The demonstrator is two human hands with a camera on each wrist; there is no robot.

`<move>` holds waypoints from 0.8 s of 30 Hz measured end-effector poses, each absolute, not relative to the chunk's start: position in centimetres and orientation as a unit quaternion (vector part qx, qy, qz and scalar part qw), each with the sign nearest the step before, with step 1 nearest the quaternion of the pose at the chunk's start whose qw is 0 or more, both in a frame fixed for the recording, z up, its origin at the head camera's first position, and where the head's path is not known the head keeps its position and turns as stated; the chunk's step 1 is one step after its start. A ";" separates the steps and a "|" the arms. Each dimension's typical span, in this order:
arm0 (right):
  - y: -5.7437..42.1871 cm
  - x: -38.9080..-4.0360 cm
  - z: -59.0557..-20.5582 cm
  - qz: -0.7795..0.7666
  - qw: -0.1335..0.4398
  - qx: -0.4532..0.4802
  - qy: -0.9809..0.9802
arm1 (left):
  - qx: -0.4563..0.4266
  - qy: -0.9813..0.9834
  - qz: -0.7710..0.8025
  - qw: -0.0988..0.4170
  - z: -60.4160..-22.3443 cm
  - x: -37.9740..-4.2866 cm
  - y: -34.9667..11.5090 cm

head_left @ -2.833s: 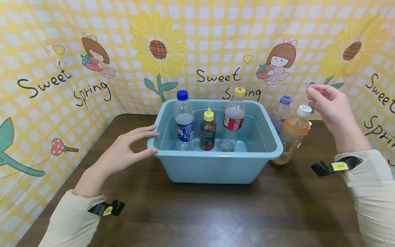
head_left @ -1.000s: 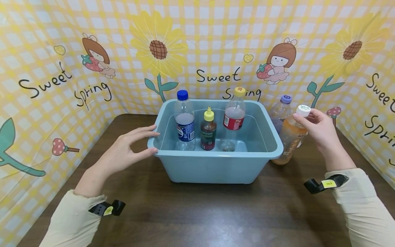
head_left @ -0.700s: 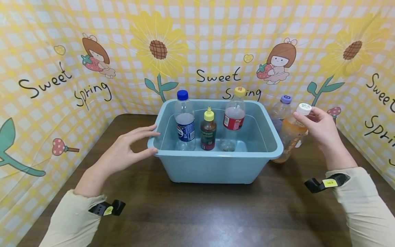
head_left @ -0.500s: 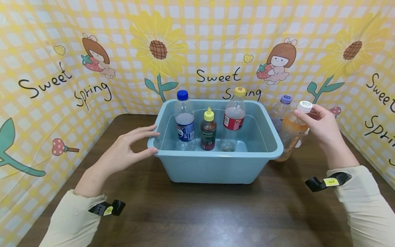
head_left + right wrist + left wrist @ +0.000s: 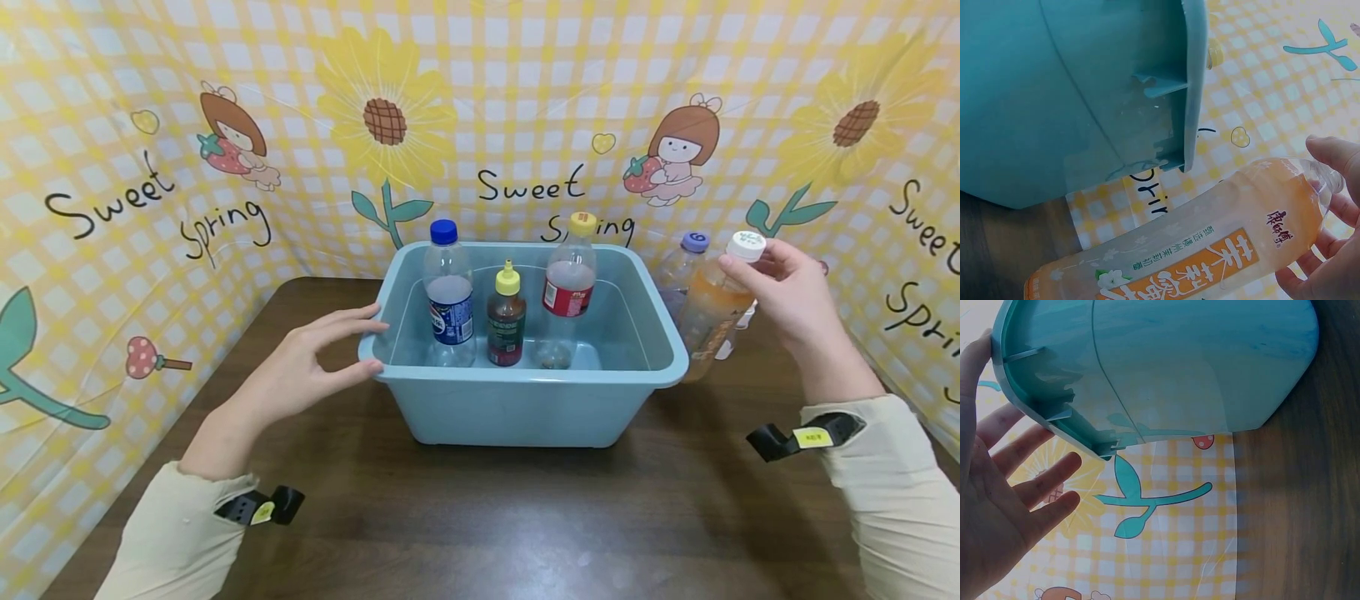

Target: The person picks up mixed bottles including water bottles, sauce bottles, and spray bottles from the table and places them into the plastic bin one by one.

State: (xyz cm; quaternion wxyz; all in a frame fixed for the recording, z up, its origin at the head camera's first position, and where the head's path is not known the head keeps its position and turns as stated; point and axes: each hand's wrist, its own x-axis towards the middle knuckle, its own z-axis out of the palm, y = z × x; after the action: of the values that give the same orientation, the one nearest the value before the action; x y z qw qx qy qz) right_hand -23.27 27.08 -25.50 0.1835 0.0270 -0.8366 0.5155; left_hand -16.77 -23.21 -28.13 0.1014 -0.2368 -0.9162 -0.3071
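Observation:
My right hand (image 5: pixel 798 304) grips the neck of a clear drink bottle (image 5: pixel 711 312) with orange contents and a white cap. The bottle tilts just right of the light-blue plastic bin (image 5: pixel 517 412), its base partly behind the bin's corner. In the right wrist view, the orange label (image 5: pixel 1225 256) shows, and fingers curl round the neck. My left hand (image 5: pixel 300 358) touches the bin's left rim with extended fingers. Inside the bin stand a blue-capped soda bottle (image 5: pixel 450 321), a yellow-nozzled squeeze bottle (image 5: pixel 506 325) and a yellow-capped, red-labelled bottle (image 5: pixel 567 287).
A purple-capped bottle (image 5: pixel 681 265) stands behind the held one, right of the bin. Something small and white (image 5: pixel 725 348) shows beside it, mostly hidden. A checked, printed cloth (image 5: pixel 480 100) hangs round the dark wooden table (image 5: pixel 495 517).
My right hand has come down from the upper right and taken the orange drink bottle by its neck. The bottle has risen a little and shifted right. My left hand stays on the rim.

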 end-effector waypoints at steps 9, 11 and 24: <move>26.8 -23.0 -24.7 0.523 0.200 0.044 -0.827 | -0.237 -0.916 -0.308 0.103 -28.2 -16.7 -23.2; 26.7 -22.9 -24.5 0.527 0.204 0.048 -0.824 | -0.237 -0.916 -0.308 0.103 -28.2 -16.7 -23.2; 26.6 -23.0 -23.4 0.530 0.218 0.054 -0.818 | -0.235 -0.917 -0.307 0.100 -28.2 -16.8 -23.2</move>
State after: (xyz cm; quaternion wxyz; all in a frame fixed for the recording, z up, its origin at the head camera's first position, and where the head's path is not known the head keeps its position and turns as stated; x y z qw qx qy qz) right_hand -23.01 26.56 -23.38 0.2175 0.0544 -0.8181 0.5296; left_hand -16.76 -23.18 -28.18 0.1004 -0.2352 -0.9167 -0.3071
